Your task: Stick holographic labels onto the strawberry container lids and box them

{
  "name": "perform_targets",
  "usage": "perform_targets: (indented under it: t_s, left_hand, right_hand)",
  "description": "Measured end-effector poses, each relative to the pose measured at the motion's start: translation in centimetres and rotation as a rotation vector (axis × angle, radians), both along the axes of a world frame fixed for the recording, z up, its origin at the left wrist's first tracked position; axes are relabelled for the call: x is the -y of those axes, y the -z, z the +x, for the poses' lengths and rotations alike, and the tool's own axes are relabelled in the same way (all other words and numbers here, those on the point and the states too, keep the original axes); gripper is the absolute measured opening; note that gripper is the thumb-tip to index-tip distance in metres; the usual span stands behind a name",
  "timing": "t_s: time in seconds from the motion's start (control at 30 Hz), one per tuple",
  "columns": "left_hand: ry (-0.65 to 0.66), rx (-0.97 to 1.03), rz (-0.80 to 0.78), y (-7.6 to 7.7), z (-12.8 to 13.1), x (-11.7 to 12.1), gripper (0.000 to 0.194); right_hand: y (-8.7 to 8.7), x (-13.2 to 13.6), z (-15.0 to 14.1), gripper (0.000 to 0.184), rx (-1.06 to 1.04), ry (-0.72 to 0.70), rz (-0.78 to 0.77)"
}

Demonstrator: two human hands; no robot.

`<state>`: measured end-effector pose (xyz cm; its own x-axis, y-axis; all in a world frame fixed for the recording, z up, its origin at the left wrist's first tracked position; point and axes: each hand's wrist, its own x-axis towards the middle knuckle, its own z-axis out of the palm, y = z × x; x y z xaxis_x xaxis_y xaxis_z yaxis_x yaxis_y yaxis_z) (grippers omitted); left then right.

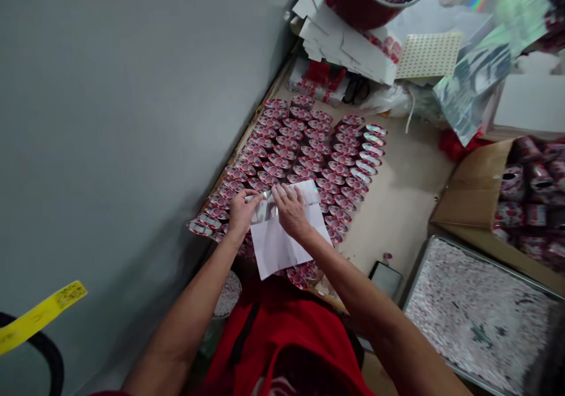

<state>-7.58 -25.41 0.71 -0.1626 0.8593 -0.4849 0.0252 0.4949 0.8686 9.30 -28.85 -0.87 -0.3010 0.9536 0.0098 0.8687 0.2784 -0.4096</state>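
A white sheet of paper (282, 240) with shiny, silvery patches near its top lies slanted over rows of small red-and-pink printed pieces. My left hand (242, 213) pinches its upper left edge between thumb and fingers. Across the sheet's upper part lies my right hand (290, 210), its bent fingers gripping near the top edge; what is beneath them is hidden. The printed pieces (286, 143) have oval tops and stand close together in several rows beyond my hands. Some at the right show silvery tops (367, 163).
A dark red bowl (368, 7) of small discs stands on stacked white papers (344, 49) at the back. On the right are a cardboard box (470, 187) of printed rolls, a tray (435, 240) of pale bits and a phone-like object (385, 278). A grey wall (132, 119) borders the left.
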Motion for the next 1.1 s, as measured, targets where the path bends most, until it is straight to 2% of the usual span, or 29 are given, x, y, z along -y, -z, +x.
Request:
perform_targets:
  t_s: [0.1, 0.2, 0.27, 0.37, 0.5, 0.6, 0.7, 0.8, 0.83, 0.87, 0.9, 0.93, 0.97, 1.0, 1.03, 1.1]
  left_hand:
    - [-0.026, -0.015, -0.031, -0.1, -0.2, 0.4, 0.039]
    - [0.046, -0.152, -0.01, -0.3, -1.1, 0.6, 0.031]
    - [0.088, -0.243, 0.015, -0.6, -1.8, 0.7, 0.027]
    - [0.089, -0.296, 0.027, -1.0, -2.4, 0.8, 0.025]
    - [0.069, -0.312, 0.026, -1.4, -2.1, 1.1, 0.024]
    - [0.086, -0.347, 0.025, -1.3, -2.4, 0.0, 0.019]
    - [0.115, -0.495, 0.017, -1.3, -4.6, -3.4, 0.017]
    - [0.129, -0.736, 0.023, -2.2, -6.0, -7.3, 0.02]
    - [0.103, -0.856, 0.076, -2.7, -5.6, -8.0, 0.027]
    - [0.062, -0.973, 0.195, -3.4, -4.4, -8.1, 0.038]
    - [0.066, -1.023, 0.341, -4.1, -2.7, -7.6, 0.047]
    - [0.136, -0.979, 0.452, -4.9, -0.3, -6.6, 0.047]
    - [0.232, -0.837, 0.487, -5.6, 2.5, -5.2, 0.038]
    - [0.328, -0.652, 0.455, -6.0, 5.6, -3.6, 0.032]
    - [0.392, -0.452, 0.364, -6.2, 8.7, -2.0, 0.034]
    - [0.425, -0.006, 0.054, -5.7, 14.2, 0.5, 0.052]
  right_hand:
    - [0.5, 3.0, -0.8, 0.059, -0.033, -0.031, -0.014]
    - [0.0, 4.1, -0.9, 0.044, -0.1, 0.069, -0.014]
    - [-0.7, 3.6, -0.7, 0.027, -0.132, 0.139, -0.007]
    - [-1.6, 1.7, -0.2, 0.014, -0.156, 0.126, -0.002]
    - [-1.9, 0.0, 0.0, 0.013, -0.184, 0.043, -0.051]
    - [-2.9, 0.5, -0.1, 0.017, -0.264, 0.087, -0.128]
    - [-5.8, 2.4, 0.4, 0.019, -0.493, 0.271, -0.183]
    - [-9.2, 4.4, 2.7, 0.022, -0.886, 0.669, -0.241]
    - [-10.1, 4.8, 3.8, 0.024, -1.02, 0.8, -0.267]
    - [-10.7, 5.1, 5.1, 0.026, -1.14, 0.909, -0.294]
    - [-11.0, 5.3, 6.5, 0.029, -1.239, 0.991, -0.314]
    - [-11.1, 5.4, 8.0, 0.032, -1.315, 1.05, -0.324]
    - [-11.0, 5.4, 9.4, 0.035, -1.374, 1.089, -0.324]
    - [-10.7, 5.3, 10.8, 0.036, -1.42, 1.112, -0.317]
    - [-10.4, 5.3, 12.0, 0.038, -1.455, 1.125, -0.305]
    - [-9.7, 5.1, 13.8, 0.038, -1.5, 1.14, -0.289]
